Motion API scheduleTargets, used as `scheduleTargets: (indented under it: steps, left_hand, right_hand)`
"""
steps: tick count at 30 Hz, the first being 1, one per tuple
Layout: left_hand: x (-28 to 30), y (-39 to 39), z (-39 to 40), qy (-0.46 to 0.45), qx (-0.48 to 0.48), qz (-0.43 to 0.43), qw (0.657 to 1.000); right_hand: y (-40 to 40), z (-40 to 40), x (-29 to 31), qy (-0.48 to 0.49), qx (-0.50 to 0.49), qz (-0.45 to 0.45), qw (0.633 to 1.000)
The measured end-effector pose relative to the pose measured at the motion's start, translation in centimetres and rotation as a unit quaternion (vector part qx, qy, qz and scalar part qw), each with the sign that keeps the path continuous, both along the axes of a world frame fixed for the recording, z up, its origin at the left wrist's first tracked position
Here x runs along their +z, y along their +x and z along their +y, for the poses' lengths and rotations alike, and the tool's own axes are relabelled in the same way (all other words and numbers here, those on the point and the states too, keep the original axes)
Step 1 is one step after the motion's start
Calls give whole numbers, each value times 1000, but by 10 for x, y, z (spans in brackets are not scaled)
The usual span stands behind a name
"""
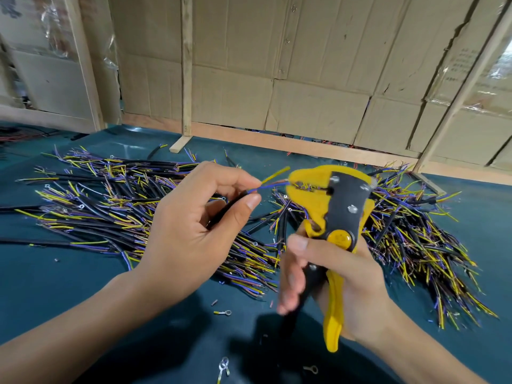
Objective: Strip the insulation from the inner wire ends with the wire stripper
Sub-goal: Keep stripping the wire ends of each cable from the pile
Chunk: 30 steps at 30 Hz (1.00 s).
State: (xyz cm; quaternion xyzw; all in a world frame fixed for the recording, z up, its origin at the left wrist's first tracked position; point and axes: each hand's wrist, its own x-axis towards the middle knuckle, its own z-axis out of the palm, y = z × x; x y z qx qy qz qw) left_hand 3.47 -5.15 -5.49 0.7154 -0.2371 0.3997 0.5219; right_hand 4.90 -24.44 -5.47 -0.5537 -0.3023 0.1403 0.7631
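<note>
My left hand [191, 223] pinches a black cable [230, 205] between thumb and fingers. Two inner wires stick out of its end: a blue wire [270, 186] that runs into the jaws of the wire stripper [336, 200], and a yellow wire [275, 174] that bends up and away. My right hand [332, 284] grips the yellow and black handles of the stripper, which stands upright with its jaws pointing left at the blue wire's tip.
A large pile of black cables [105, 206] with yellow and blue ends lies on the teal table to the left, another pile [415, 231] to the right. Small ring terminals [223, 312] lie near the front edge. A cardboard wall [277, 65] with wooden posts stands behind.
</note>
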Motion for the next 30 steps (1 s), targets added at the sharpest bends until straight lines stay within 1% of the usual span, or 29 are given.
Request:
scheduleTargets:
  steps: [3, 6, 8, 10, 14, 16, 18, 19, 20, 21, 22, 23, 24, 25, 27, 29, 30]
  left_hand:
    - [-1, 0, 1, 13, 37, -5, 999]
    - [-4, 0, 2, 65, 61, -3, 996]
    - [-7, 1, 2, 143, 75, 8, 987]
    - [-10, 2, 1, 204, 69, 16, 976]
    - [-12, 6, 5, 228, 56, 10, 972]
    - [-10, 10, 13, 241, 80, 4, 967]
    - [-6, 15, 25, 265, 106, 27, 958]
    - [-5, 18, 31, 294, 115, 57, 947]
    - [-5, 21, 37, 343, 127, 93, 926]
    - [-5, 24, 42, 407, 139, 131, 893]
    - [-6, 26, 45, 469, 148, 174, 853]
    - [-7, 27, 46, 513, 150, 213, 818]
    - [-7, 28, 47, 531, 144, 238, 801]
    - [-8, 28, 48, 528, 134, 241, 803]
    - [-6, 27, 47, 499, 110, 224, 830]
    - [-5, 28, 47, 472, 83, 204, 854]
    - [-5, 28, 47, 466, 80, 199, 859]
  right_hand:
    - [1, 4, 6, 59, 11, 50, 997]
    - [3, 8, 7, 113, -22, 85, 990]
    - [5, 7, 7, 108, -55, 82, 989]
    - [9, 5, 7, 84, -93, 80, 989]
    - [17, -2, 12, 75, -123, 73, 987]
    - [21, -10, 18, 101, -157, 46, 981]
    - [26, -22, 27, 139, -217, 10, 966]
    - [29, -29, 31, 156, -257, -7, 954]
    - [33, -36, 34, 166, -300, -23, 939]
    - [37, -43, 37, 168, -338, -31, 925]
    - [42, -48, 39, 165, -369, -28, 914]
    - [46, -52, 39, 158, -391, -17, 907]
    - [50, -56, 38, 153, -403, -4, 903]
    - [52, -58, 38, 151, -409, 9, 900]
    - [50, -56, 38, 153, -413, 16, 898]
    - [45, -49, 36, 157, -412, 6, 898]
    - [42, -45, 34, 153, -407, -4, 901]
